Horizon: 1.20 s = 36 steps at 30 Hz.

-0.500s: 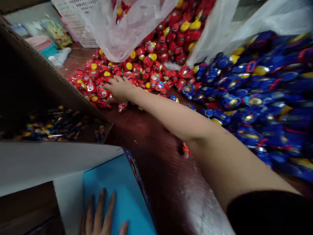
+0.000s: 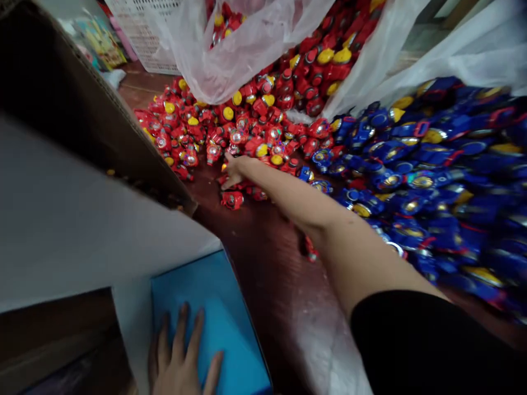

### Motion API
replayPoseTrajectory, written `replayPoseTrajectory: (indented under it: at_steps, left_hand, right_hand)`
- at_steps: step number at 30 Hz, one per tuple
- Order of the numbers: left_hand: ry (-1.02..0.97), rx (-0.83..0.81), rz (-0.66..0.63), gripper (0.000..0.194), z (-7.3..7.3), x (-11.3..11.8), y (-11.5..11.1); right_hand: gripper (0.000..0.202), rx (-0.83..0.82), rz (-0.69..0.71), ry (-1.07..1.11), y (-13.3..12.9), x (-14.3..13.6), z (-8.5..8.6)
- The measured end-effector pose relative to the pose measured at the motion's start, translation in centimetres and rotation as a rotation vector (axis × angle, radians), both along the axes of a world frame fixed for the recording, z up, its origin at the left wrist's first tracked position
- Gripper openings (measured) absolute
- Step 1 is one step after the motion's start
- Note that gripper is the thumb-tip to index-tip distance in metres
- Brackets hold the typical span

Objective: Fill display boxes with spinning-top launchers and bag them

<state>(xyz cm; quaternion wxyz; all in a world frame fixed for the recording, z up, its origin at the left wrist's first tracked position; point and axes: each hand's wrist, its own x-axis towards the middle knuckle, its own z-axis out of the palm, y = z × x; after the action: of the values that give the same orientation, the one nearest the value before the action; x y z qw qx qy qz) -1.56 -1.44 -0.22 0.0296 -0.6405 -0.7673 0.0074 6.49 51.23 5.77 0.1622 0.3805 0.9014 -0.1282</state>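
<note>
The red plastic toys [image 2: 274,134] lie in a loose heap on the dark red floor [image 2: 263,247], many of them with yellow round parts; the right hand [image 2: 234,171] is down at the near edge of this heap, its fingers pointing toward the floor among the toys. Motion blur and the small size of the hand hide its grip – I cannot tell whether it is open or closed on a toy; one red toy [image 2: 233,199] lies just below the fingertips, and a stray red piece [image 2: 310,249] lies apart, close beside the forearm [image 2: 296,200].

Behind the heap, a translucent plastic bag [image 2: 218,71] hangs in folds, with more red toys in and around it; a white perforated basket [image 2: 154,44] stands at its left. Blue toys [image 2: 415,181] with yellow and red parts spread over the right side, meeting the red heap along its edge.

The left hand [image 2: 179,367] is open, fingers spread on a bright blue panel [image 2: 209,312] – it grips nothing; white panels [image 2: 82,219] adjoin the blue one, and a brown cardboard flap [image 2: 102,99], apparently part of a box, rises beyond them. A black sleeve [image 2: 403,334] covers the upper right arm.
</note>
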Motion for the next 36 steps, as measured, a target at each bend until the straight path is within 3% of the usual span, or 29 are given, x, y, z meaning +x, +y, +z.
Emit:
replayPoseTrajectory:
  at_steps: [5, 8, 11, 13, 15, 17, 19, 20, 22, 24, 26, 28, 30, 33, 36]
  left_hand:
    - [-0.055, 0.029, -0.091, 0.065, 0.1, 1.1, 0.5]
    - [-0.073, 0.060, -0.175, 0.062, -0.5, 2.5, 2.2]
    - [-0.115, 0.073, -0.140, 0.067, -0.8, 5.2, 4.5]
    - [-0.173, 0.081, -0.116, 0.072, -0.8, 7.4, 5.8]
    - [-0.280, 0.105, -0.187, 0.072, -0.6, 8.6, 7.3]
    - [-0.426, 0.216, -0.336, 0.060, 0.1, 8.1, 9.1]
    - [-0.503, 0.416, -0.373, 0.047, 1.3, 5.4, 11.5]
    - [-0.497, 0.511, -0.298, 0.043, 2.0, 3.3, 12.9]
    - [-0.418, 0.580, 0.034, 0.040, 3.3, -1.4, 16.0]
    - [-0.365, 0.432, 0.391, 0.044, 3.9, -5.9, 19.2]
    - [-0.382, 0.276, 0.521, 0.044, 3.5, -8.9, 22.0]
    - [-0.421, 0.172, 0.516, 0.038, 2.5, -10.2, 23.6]
    - [-0.436, 0.110, 0.506, 0.034, 1.5, -10.3, 23.8]
    - [-0.432, 0.100, 0.477, 0.032, 0.6, -10.1, 22.3]
    - [-0.431, 0.138, 0.430, 0.031, 0.6, -10.1, 20.6]
  right_hand:
    - [0.076, 0.013, 0.094, -0.005, -8.5, 14.2, -2.2]
    - [0.067, 0.071, 0.153, 0.080, -13.6, 20.5, -2.9]
    - [0.062, 0.128, 0.193, 0.184, -17.8, 25.0, -2.8]
    - [0.065, 0.198, 0.138, 0.354, -20.1, 27.3, -2.5]
    - [0.067, 0.300, -0.020, 0.653, -22.0, 29.3, -2.1]
    - [0.065, 0.372, -0.135, 0.761, -23.6, 31.0, -1.7]
    - [0.062, 0.340, -0.290, 0.816, -25.5, 32.3, -1.4]
    - [0.063, 0.353, -0.347, 0.867, -26.6, 32.7, -1.3]
    - [0.063, 0.303, -0.390, 0.917, -29.0, 33.1, -1.1]
    - [0.059, 0.186, -0.344, 0.908, -31.2, 32.4, -0.9]
    - [0.054, 0.085, -0.258, 0.886, -32.7, 31.0, -0.9]
    - [0.049, 0.063, -0.163, 0.892, -33.3, 29.2, -0.8]
    - [0.042, 0.079, -0.062, 0.920, -33.3, 27.8, -0.5]
    - [0.035, 0.054, 0.045, 0.928, -32.8, 26.5, 0.2]
    - [0.031, 0.008, 0.059, 0.924, -32.3, 25.1, 0.3]
